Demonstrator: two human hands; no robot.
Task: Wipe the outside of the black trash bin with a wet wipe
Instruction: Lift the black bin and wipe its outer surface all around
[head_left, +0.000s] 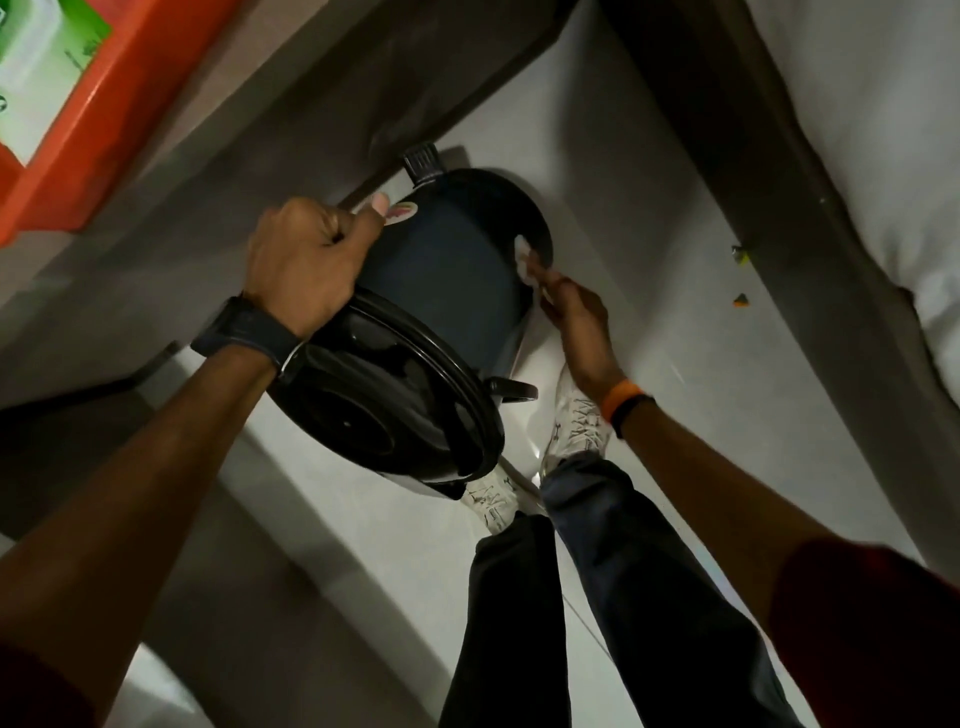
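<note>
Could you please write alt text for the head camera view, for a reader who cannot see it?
A person tilts a black trash bin with the left hand while the right hand presses a white wet wipe against its side near the base. Below are white sneakers on a pale floor.

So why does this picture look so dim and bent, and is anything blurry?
Head view: the light is low, so the black trash bin and its lid go murky, with faint glare on the lid rim. The wide lens bows the straight furniture edges. The right hand and wet wipe are slightly smeared; the left hand is sharper.
</note>
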